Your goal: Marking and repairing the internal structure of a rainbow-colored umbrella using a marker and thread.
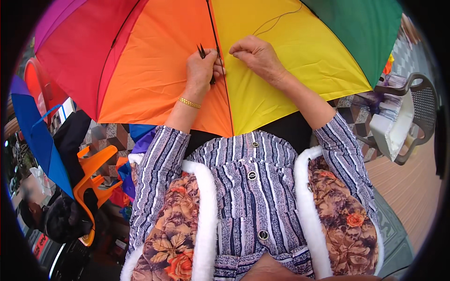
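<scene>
Across my lap spreads an open umbrella canopy (154, 61) in purple, red, orange, yellow and green panels. A thin black rib (228, 105) follows the seam between orange and yellow. My left hand (201, 70) is closed beside that seam, with slim black thread snips (202, 51) in it, points upward; its fingertips touch the rib. Over the yellow panel, my right hand (255, 58) is pinched, thumb and forefinger together. A dark thread (280, 18) trails from behind this hand across the yellow cloth. Any needle at the fingertips is too small to make out.
An orange plastic stool (96, 175) and blue umbrella cloth (40, 136) are at the left, near a person's dark-haired head (65, 218). To the right, a grey chair (424, 105) bears a white foam box (391, 124) and bundled purple-white strands (391, 96).
</scene>
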Motion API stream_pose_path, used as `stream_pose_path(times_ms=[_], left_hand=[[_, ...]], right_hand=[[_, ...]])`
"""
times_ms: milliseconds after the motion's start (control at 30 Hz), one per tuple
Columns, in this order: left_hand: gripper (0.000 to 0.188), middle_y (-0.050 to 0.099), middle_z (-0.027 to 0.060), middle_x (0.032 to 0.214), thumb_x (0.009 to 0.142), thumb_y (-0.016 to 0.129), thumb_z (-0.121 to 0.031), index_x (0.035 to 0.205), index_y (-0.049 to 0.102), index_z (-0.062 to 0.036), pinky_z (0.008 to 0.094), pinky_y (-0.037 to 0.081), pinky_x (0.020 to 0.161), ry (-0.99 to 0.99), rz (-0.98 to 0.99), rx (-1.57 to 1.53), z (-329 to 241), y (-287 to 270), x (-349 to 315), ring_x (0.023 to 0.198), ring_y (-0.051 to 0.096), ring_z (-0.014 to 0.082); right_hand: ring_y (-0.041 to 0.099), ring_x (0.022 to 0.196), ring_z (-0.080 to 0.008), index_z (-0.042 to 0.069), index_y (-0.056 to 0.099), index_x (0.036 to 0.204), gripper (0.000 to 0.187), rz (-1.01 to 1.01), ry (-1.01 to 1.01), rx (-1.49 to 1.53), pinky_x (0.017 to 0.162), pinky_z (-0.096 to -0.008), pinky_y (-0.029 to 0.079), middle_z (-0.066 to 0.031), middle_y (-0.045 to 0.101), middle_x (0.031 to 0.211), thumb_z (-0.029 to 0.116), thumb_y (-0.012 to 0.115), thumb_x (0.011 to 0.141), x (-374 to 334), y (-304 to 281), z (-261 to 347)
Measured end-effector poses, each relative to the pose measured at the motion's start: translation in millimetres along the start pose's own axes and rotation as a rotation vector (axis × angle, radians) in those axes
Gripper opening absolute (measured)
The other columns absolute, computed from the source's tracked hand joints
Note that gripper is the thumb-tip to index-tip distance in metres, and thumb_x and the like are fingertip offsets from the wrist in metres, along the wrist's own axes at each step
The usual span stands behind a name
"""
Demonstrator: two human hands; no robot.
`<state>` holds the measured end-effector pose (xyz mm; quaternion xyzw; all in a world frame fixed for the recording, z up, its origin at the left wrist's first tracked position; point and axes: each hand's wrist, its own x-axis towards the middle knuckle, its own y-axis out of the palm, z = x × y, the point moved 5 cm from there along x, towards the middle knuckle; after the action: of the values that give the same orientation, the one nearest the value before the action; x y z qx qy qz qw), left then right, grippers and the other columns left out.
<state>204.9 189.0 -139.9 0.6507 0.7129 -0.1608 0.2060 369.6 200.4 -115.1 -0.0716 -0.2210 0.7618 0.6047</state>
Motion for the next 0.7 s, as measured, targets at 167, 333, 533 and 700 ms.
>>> stream_pose_path(times_ms=[167,333,533,700], left_hand=[[0.011,0.057,0.0062,0.066,0.091,0.052,-0.009,0.085,0.054,-0.0002,0.0236,0.042,0.038,0.024,-0.007,0.006,-1,-2,4,0.046,0.059,0.0156],[0.008,0.057,0.0080,0.068,0.090,0.049,-0.006,0.087,0.053,0.0008,0.0248,0.042,0.038,0.024,-0.056,-0.084,8,-3,3,0.046,0.059,0.0170],[0.007,0.057,0.0077,0.070,0.091,0.049,-0.006,0.088,0.052,-0.0006,0.0266,0.043,0.039,0.000,-0.056,-0.107,15,-6,2,0.048,0.059,0.0191],[0.007,0.057,0.0080,0.070,0.091,0.049,-0.006,0.088,0.052,-0.0005,0.0270,0.044,0.040,0.015,-0.055,-0.106,18,-6,3,0.047,0.058,0.0191]], right_hand=[[0.060,0.079,-0.0278,0.010,0.068,0.085,0.010,-0.006,-0.026,-0.203,0.071,-0.0369,0.050,-0.0114,0.061,0.081,0.012,0.059,0.081,2,9,1],[0.062,0.078,-0.0297,0.003,0.065,0.082,0.010,-0.108,-0.079,-0.311,0.070,-0.0379,0.050,-0.0138,0.064,0.085,0.010,0.058,0.080,3,21,0],[0.063,0.080,-0.0308,0.004,0.065,0.081,0.012,0.005,0.026,-0.357,0.070,-0.0406,0.050,-0.0140,0.065,0.085,0.013,0.057,0.079,8,29,-10],[0.063,0.078,-0.0315,0.006,0.066,0.081,0.013,0.066,0.028,-0.392,0.069,-0.0421,0.051,-0.0136,0.064,0.082,0.015,0.057,0.080,8,33,-12]])
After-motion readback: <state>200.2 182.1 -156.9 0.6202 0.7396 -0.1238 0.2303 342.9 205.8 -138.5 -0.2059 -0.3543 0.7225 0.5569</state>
